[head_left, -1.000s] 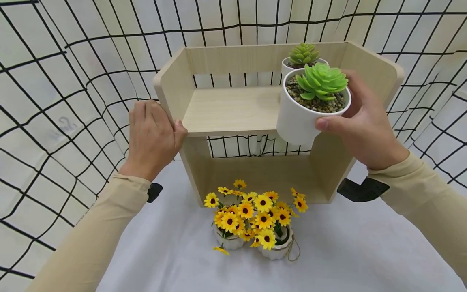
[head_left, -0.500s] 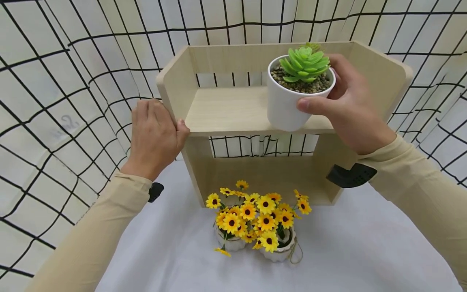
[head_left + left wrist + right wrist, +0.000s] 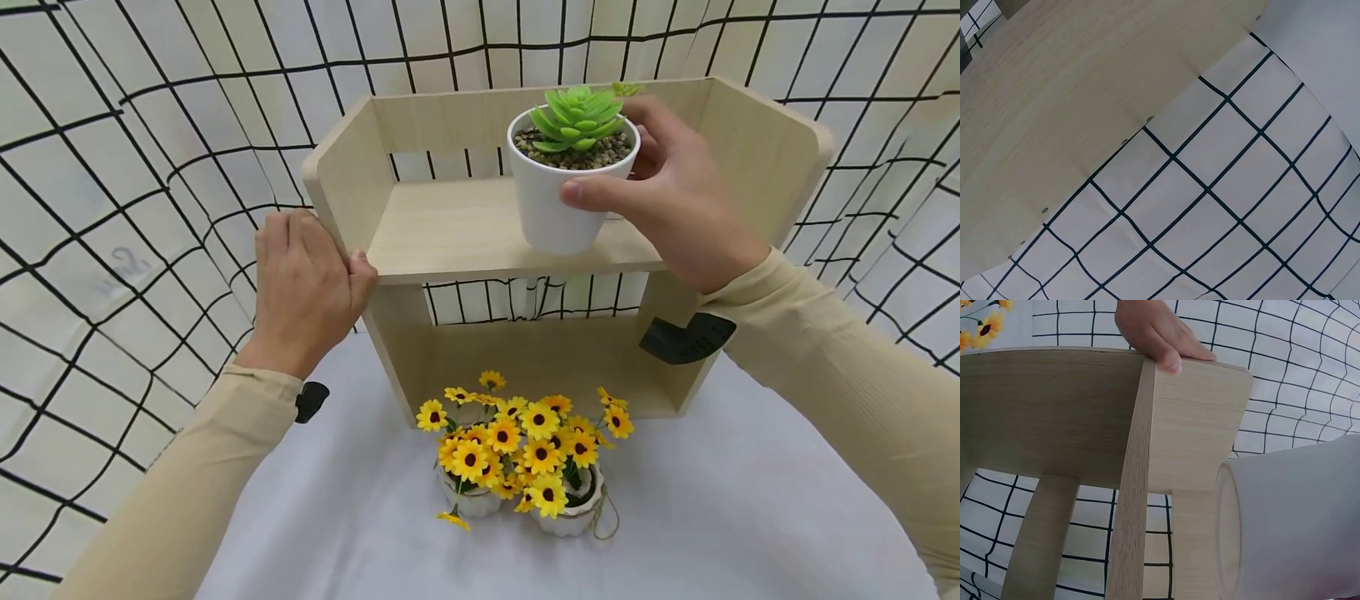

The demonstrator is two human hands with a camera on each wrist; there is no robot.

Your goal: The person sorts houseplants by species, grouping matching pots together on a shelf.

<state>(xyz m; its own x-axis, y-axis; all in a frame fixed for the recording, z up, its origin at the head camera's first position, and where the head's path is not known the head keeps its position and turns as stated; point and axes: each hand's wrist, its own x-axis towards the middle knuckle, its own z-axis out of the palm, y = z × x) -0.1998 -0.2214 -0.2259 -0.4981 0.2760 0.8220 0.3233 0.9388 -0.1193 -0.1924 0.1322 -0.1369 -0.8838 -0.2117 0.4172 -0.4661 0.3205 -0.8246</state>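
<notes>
My right hand (image 3: 675,187) holds a white pot (image 3: 558,204) with a bright green succulent (image 3: 576,118) in gravel, thumb on its near side. The pot is upright, overlapping the upper board of a light wooden shelf (image 3: 442,233); in the right wrist view, the pot's (image 3: 1297,519) base is beside the shelf's side panel (image 3: 1197,419). Most of a second succulent (image 3: 627,88) is hidden behind the right hand, only leaf tips showing. My left hand (image 3: 303,292) grips the shelf's left side panel, thumb at the front edge. In the left wrist view that panel (image 3: 1085,94) fills the upper left.
Two small white pots (image 3: 566,523) of yellow artificial flowers (image 3: 540,454) stand on the white cloth (image 3: 360,533) before the lower compartment (image 3: 547,350). Black wire grid (image 3: 150,333) over white fabric surrounds the shelf at the back and both sides.
My right hand has carried the potted succulent leftward and slightly up, along the front of the upper board. The second succulent has become mostly covered. My left hand keeps its grip on the panel.
</notes>
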